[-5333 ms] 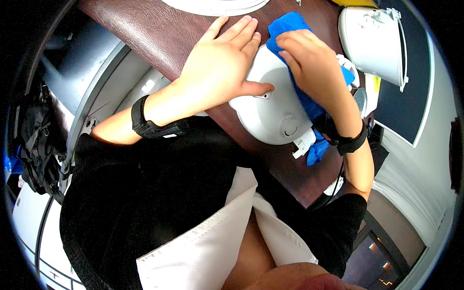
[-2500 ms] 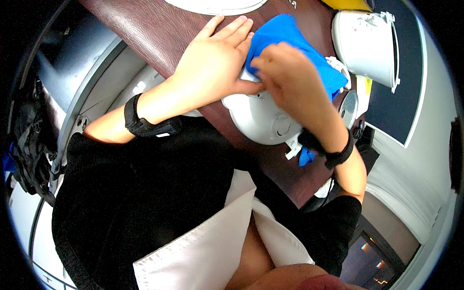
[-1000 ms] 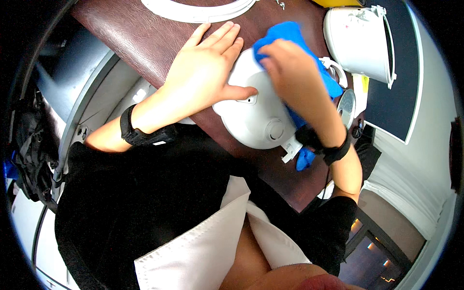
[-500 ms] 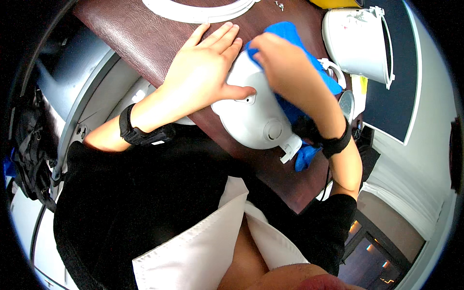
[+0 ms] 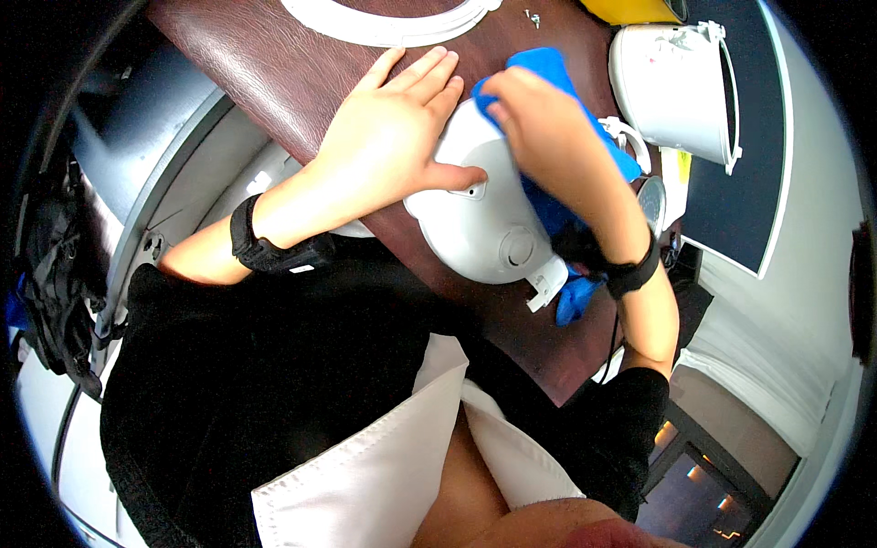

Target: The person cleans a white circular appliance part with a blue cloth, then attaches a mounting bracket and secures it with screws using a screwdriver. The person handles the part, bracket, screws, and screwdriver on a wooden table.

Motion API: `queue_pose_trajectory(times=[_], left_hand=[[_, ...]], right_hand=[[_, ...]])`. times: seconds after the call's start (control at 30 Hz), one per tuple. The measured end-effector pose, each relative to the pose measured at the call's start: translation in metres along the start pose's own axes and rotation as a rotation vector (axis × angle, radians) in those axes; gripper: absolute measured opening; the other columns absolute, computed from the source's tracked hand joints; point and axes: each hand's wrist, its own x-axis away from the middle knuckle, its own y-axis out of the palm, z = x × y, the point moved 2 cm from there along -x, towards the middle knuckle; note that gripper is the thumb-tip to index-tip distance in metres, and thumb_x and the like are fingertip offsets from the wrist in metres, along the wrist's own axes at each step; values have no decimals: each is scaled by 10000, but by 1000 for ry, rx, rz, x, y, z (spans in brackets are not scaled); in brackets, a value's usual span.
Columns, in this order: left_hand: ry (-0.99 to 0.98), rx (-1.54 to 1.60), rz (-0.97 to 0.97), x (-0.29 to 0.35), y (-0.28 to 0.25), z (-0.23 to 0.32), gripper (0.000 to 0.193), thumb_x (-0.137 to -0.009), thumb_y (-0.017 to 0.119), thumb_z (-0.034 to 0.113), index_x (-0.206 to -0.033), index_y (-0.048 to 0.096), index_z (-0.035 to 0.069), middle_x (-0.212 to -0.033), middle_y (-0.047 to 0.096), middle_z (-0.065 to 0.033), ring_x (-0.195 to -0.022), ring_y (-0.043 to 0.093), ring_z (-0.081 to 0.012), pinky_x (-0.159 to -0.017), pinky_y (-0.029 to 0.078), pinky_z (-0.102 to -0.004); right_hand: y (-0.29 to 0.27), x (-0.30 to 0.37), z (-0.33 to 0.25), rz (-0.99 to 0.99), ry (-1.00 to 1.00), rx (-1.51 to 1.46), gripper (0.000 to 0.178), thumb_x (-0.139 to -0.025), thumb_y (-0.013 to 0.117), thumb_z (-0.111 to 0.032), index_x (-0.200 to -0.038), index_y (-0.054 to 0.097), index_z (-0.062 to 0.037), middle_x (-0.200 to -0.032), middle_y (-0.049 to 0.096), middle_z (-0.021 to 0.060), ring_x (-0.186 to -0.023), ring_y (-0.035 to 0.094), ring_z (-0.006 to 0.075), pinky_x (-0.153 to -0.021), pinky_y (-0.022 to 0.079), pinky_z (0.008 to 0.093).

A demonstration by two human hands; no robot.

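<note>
A white, rounded plastic appliance cover (image 5: 473, 226) lies on the brown table, with a round mark and a jutting hinge-like tab at its near end. My left hand (image 5: 393, 128) rests on it with fingers stretched out; the thumb lies across the cover beside a small recessed plate, and the fingertips reach past its far edge. In my right hand (image 5: 544, 119) a blue cloth (image 5: 544, 66) is bunched against the cover's far right side. Part of the cloth hangs below my right wrist, and the palm side of that hand is hidden.
A white ring (image 5: 393, 32) lies at the table's (image 5: 274, 78) far edge, with small screws (image 5: 533, 18) to its right. A white bucket-shaped housing (image 5: 671, 87) stands at the right, near a yellow object (image 5: 639, 9). A round metal part (image 5: 651, 203) sits beyond my right forearm.
The view has shifted slightly. My right hand and the cloth stay at the cover's far right edge, the fingers a little lower; my left hand keeps its place on the cover.
</note>
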Motion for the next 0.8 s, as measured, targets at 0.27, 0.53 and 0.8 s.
queue_pose_trajectory(times=[0.27,0.53,0.8], left_hand=[[2,3,6,-2,-3,0,855,-661,744,544,-1222,579,-80,-1396,479,-232,-1352,417,-301,-1149,245,-464],[19,-18,-24,-5,-1,4,855,-653,755,536,-1238,577,-62,-1401,473,-237,-1354,415,-309,-1145,229,-495],[44,-48,-19,-6,-3,8,863,-696,709,604,-1191,599,-95,-1353,502,-275,-1339,438,-313,-1146,211,-503]], right_hand=[[-7,28,51,19,284,-30,173,-913,539,-140,-1012,587,-7,-967,623,221,-938,603,413,-805,491,463],[-7,25,22,72,88,-51,117,-908,518,-95,-944,584,-6,-957,602,175,-913,601,350,-787,494,407],[-5,98,72,24,506,-138,183,-933,524,-143,-1032,573,2,-958,613,252,-926,588,438,-793,479,474]])
